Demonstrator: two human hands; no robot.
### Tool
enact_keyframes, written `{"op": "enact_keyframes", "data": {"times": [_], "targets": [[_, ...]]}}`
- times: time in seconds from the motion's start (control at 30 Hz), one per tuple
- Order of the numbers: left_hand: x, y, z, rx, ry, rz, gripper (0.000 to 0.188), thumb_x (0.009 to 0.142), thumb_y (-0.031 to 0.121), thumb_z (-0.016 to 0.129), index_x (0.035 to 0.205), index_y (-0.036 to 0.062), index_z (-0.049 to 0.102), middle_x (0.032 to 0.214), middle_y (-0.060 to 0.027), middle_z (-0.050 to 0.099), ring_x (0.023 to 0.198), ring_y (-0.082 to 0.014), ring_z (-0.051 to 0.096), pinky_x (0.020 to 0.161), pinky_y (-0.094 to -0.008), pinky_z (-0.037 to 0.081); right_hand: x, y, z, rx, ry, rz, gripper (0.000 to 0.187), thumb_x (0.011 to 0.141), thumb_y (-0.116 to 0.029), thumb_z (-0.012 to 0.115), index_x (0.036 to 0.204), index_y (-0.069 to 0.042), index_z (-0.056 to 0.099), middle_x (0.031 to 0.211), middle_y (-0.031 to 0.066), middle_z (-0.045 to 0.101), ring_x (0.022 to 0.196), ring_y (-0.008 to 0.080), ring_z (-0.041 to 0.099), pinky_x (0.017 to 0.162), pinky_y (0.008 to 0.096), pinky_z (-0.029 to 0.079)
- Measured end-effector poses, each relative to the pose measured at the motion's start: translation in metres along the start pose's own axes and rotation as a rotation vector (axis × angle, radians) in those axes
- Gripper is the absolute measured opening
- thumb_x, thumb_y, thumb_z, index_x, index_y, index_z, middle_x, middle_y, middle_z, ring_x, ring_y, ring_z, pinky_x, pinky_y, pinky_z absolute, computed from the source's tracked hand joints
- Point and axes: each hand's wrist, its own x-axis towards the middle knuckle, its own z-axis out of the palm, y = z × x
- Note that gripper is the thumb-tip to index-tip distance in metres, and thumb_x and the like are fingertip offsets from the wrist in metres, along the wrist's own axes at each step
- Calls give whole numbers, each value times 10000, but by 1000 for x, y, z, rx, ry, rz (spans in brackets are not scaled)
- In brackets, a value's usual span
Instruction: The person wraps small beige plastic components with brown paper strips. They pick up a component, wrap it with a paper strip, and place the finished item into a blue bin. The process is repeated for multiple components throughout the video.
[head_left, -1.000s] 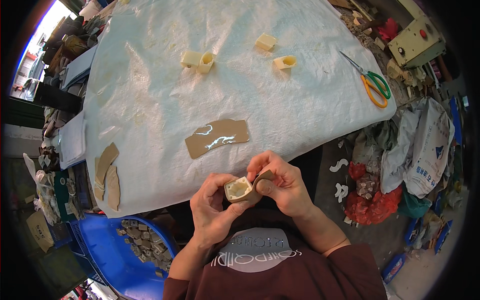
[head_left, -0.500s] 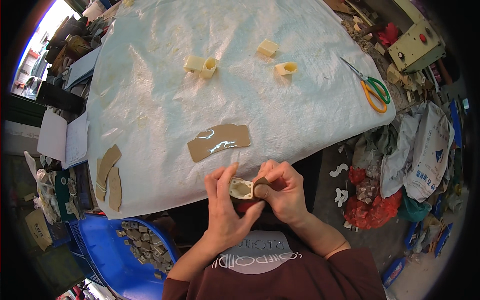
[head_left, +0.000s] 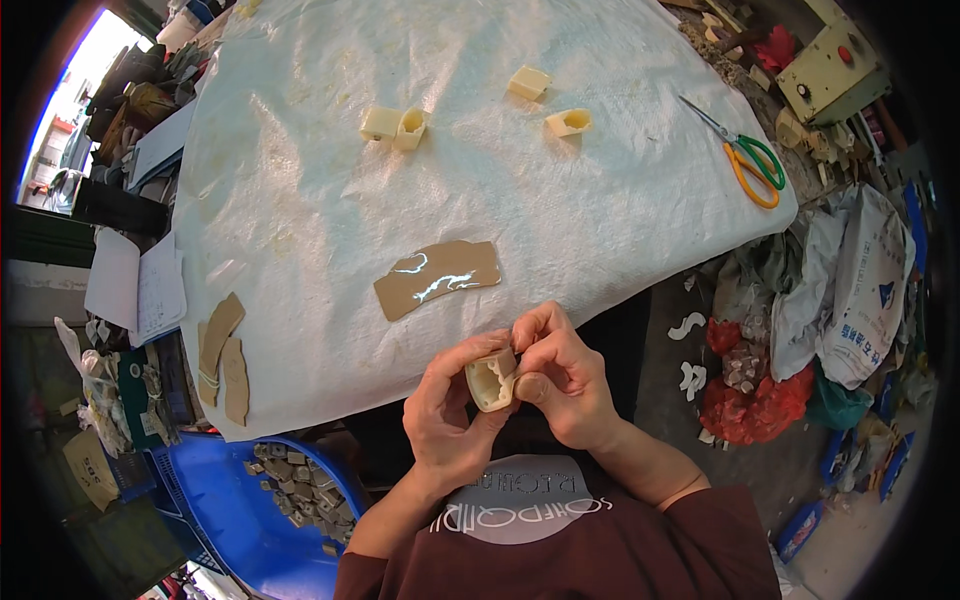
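Note:
My left hand (head_left: 445, 405) is closed round a cream-coloured hollow block (head_left: 481, 392), its open cavity facing up. Along the block's upper right side lies a small tan piece (head_left: 507, 363), partly hidden by fingers. The fingers of my right hand (head_left: 568, 385) pinch at that side, with the thumb bent beside the block. Beyond my hands, a flat brown curved sheet (head_left: 440, 278) with a glossy wet-looking patch rests on the white table cover (head_left: 330, 330).
Several cream hollow blocks (head_left: 380, 123) stand farther back on the cover. Scissors (head_left: 748, 160) with green and orange handles lie at right. Brown offcuts (head_left: 235, 380) lie at the left edge. A blue tub (head_left: 215, 505) of small grey-brown pieces stands lower left; bags (head_left: 760, 405) sit at right.
The hollow block has turned in my left hand, from lying sideways to more upright. My right fingers have shifted up along its side, and the tan piece now lies against it.

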Motion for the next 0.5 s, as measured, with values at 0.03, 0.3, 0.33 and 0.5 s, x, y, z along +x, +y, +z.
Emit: {"op": "enact_keyframes", "data": {"times": [0.03,0.3,0.33,0.5], "targets": [[1,1,0,-20,-19,-6,474,726,-103,653,1156,-25,469,1200,-174,505,1108,-242,523,933,-344,450,1,-1,-1,-8,-13,-9,190,786,-158,677,815,-66,513,922,61,421,858,161,423,769,276,385],[1,-8,1,74,-25,88,449,719,-31,699,1109,-13,477,1170,-177,525,1168,-313,478,964,-386,415,10,-6,-12,-115,-135,-66,251,726,-157,733,780,-69,505,897,57,419,864,167,442,723,276,405],[2,-9,1,95,-24,96,450,722,9,718,1101,-10,476,1160,-182,528,1159,-318,484,957,-392,417,12,-6,-13,-127,-145,-64,259,721,-163,738,776,-66,504,892,54,422,855,161,446,721,273,404],[10,-4,-5,248,-95,214,440,695,-116,674,1068,17,482,1170,-174,525,1167,-334,478,966,-385,422,10,2,-16,-2,-98,54,264,731,-172,736,780,-58,503,863,45,450,780,122,461,694,256,398]]}}
